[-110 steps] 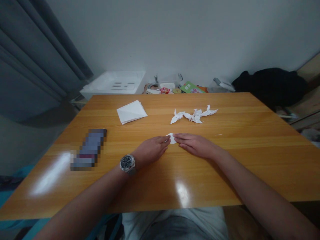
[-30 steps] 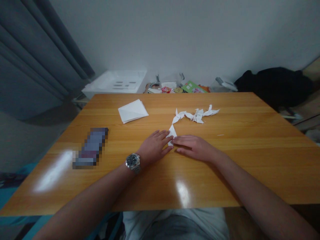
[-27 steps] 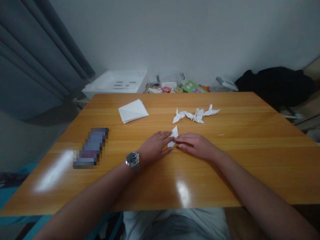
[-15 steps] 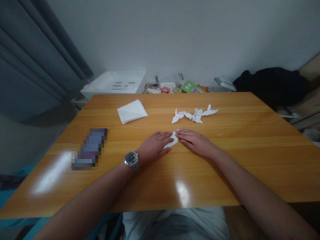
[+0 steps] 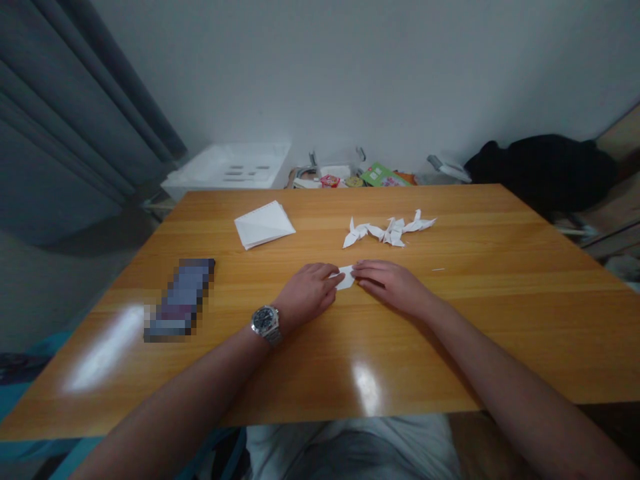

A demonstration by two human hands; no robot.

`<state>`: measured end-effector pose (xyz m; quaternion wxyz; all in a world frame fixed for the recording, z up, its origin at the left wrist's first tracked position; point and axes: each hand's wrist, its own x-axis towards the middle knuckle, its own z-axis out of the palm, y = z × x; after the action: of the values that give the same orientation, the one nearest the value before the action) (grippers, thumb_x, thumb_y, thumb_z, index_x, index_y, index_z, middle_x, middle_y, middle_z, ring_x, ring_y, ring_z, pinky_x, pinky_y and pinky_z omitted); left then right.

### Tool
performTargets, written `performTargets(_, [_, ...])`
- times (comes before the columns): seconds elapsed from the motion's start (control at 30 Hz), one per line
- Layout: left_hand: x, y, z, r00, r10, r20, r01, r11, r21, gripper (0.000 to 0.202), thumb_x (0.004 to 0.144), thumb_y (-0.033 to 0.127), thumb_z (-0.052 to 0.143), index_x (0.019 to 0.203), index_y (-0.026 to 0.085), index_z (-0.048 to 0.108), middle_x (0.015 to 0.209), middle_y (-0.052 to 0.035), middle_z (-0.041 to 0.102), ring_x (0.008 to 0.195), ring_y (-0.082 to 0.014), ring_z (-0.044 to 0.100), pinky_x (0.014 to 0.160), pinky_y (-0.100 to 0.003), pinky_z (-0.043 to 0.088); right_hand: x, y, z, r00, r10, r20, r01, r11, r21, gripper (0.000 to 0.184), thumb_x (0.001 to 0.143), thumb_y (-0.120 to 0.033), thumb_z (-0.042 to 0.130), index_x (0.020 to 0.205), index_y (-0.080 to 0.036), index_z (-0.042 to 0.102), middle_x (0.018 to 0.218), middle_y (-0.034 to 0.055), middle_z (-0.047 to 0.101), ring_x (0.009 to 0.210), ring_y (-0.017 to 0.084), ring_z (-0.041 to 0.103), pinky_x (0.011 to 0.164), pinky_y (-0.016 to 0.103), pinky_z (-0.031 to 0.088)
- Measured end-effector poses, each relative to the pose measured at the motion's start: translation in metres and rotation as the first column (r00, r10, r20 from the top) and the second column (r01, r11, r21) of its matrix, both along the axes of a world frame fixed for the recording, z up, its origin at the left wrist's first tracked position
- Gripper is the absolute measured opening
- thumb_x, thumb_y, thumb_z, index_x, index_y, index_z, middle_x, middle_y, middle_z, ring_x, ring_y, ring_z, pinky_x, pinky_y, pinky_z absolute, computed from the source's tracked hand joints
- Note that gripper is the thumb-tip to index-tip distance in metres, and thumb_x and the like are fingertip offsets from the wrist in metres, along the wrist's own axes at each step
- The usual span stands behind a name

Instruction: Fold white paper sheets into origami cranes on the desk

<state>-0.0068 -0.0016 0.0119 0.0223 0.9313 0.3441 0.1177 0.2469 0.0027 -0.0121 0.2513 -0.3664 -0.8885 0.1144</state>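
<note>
A small piece of folded white paper lies on the wooden table between my hands. My left hand, with a metal wristwatch at its wrist, is closed on the left end of the paper, fingers bent and thumb drawn in. On the opposite end, my right hand grips the edge with its fingers close together and the thumb below. My fingers cover both ends of the paper. Beyond them stand several folded paper birds in a touching row.
A stack of white paper sheets rests at the back left of the table. A blurred-out phone lies at the left. A thin white strip is on the right. Behind the table are a white tray and assorted items.
My left hand has gone from flat, spread fingers to bent ones with the thumb drawn in. The paper has turned slightly and lies more level. My right hand has barely moved.
</note>
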Motion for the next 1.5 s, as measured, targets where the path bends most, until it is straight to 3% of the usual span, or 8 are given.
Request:
performTargets(0.17, [-0.001,0.002,-0.003,0.999,-0.043,0.005,0.044,0.999,-0.011,0.036,0.096,0.019,0.048,0.13,0.015,0.06,0.123,-0.0115,0.063,0.109,-0.0244,0.059,0.1,-0.041,0.048,-0.003,0.001,-0.002,1.0,-0.003,0.019,0.003,1.0,0.001,0.028,0.097,-0.02,0.056,0.122,-0.023,0.069,0.131,0.0093,0.066,0.119,0.024,0.063,0.102,0.041,0.051])
performTargets(0.5, [-0.001,0.003,-0.007,0.997,-0.062,0.046,0.065,0.995,-0.073,0.041,0.094,0.014,0.048,0.134,0.016,0.056,0.129,-0.0115,0.063,0.113,-0.0231,0.061,0.1,-0.039,0.05,-0.005,0.004,-0.003,0.998,0.033,-0.049,-0.033,0.999,0.004,0.017,0.095,-0.019,0.061,0.105,-0.022,0.075,0.11,0.0082,0.073,0.101,0.022,0.067,0.089,0.039,0.055])
performTargets(0.67, [-0.002,0.004,-0.008,0.997,-0.054,0.047,0.057,0.996,-0.068,0.033,0.098,0.023,0.049,0.129,0.017,0.061,0.127,-0.0113,0.062,0.114,-0.0237,0.06,0.1,-0.039,0.05,-0.004,0.005,-0.003,0.998,0.044,-0.05,-0.044,0.999,0.0,0.014,0.095,-0.021,0.062,0.1,-0.02,0.075,0.107,0.0079,0.075,0.101,0.022,0.067,0.089,0.039,0.054])
performTargets(0.83, [-0.001,0.005,-0.005,0.998,-0.056,0.033,0.058,0.996,-0.068,0.031,0.102,0.031,0.046,0.124,0.02,0.063,0.119,-0.0097,0.065,0.108,-0.0217,0.061,0.097,-0.038,0.051,-0.005,0.002,0.002,0.997,0.058,-0.052,-0.059,0.998,-0.015,0.013,0.093,-0.022,0.064,0.1,-0.021,0.075,0.106,0.0079,0.075,0.098,0.022,0.068,0.087,0.037,0.054])
performTargets(1.23, [-0.001,0.005,-0.003,0.996,-0.075,-0.053,0.073,0.997,-0.029,0.031,0.103,0.029,0.044,0.124,0.016,0.062,0.119,-0.0106,0.068,0.105,-0.022,0.064,0.088,-0.035,0.055,-0.005,0.002,0.002,0.993,0.097,-0.063,-0.099,0.995,-0.028,0.015,0.094,-0.025,0.063,0.103,-0.022,0.074,0.107,0.0078,0.074,0.1,0.021,0.068,0.089,0.037,0.054])
performTargets(1.5, [-0.002,0.005,-0.003,0.992,-0.127,-0.016,0.126,0.991,-0.042,0.032,0.103,0.028,0.043,0.128,0.016,0.06,0.124,-0.0104,0.068,0.104,-0.0213,0.067,0.089,-0.034,0.056,-0.006,0.001,0.007,0.992,0.099,-0.082,-0.101,0.995,-0.025,0.014,0.094,-0.027,0.064,0.101,-0.021,0.074,0.101,0.0086,0.075,0.094,0.021,0.069,0.083,0.035,0.054])
